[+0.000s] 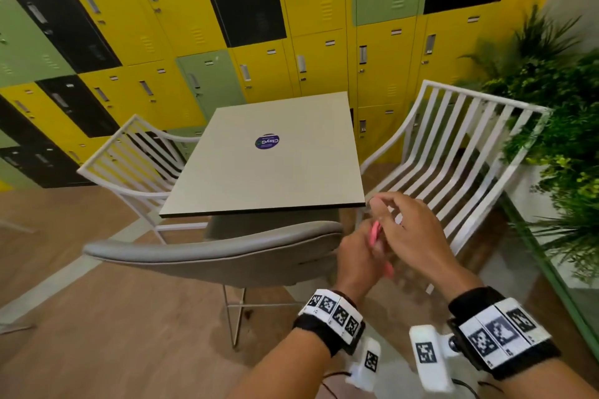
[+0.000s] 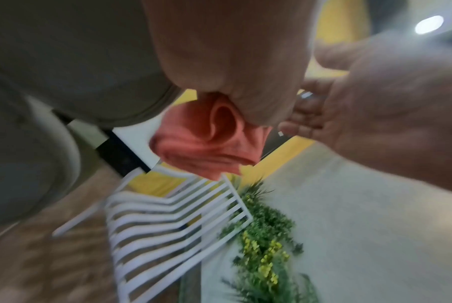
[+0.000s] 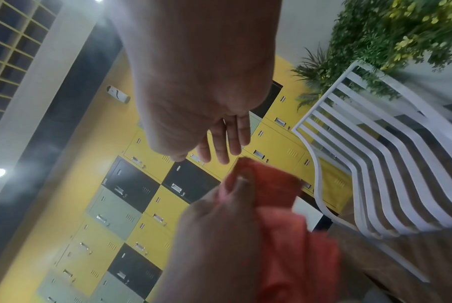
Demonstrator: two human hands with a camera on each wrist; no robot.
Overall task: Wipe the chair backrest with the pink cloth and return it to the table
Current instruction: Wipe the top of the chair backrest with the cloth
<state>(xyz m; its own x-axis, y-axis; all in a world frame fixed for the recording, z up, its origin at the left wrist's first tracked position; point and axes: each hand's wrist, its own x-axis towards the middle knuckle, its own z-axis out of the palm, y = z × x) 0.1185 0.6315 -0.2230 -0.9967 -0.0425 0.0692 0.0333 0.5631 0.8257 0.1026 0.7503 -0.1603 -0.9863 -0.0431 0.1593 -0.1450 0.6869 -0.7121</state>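
Note:
My left hand (image 1: 359,256) grips the bunched pink cloth (image 1: 376,231) in its fist, just right of the grey padded chair backrest (image 1: 210,256). In the left wrist view the pink cloth (image 2: 206,141) bulges out below the fist. My right hand (image 1: 393,214) hovers right over the left one, fingers relaxed and holding nothing. In the right wrist view its fingers (image 3: 224,143) are straight above the pink cloth (image 3: 284,215), which my left hand (image 3: 219,225) holds. The square beige table (image 1: 233,178) stands beyond the backrest, bare but for a round sticker (image 1: 267,141).
White slatted metal chairs stand left (image 1: 129,159) and right (image 1: 453,152) of the table. Yellow, green and black lockers (image 1: 259,26) line the wall behind. Green plants (image 1: 557,113) fill the right side. The floor is wood.

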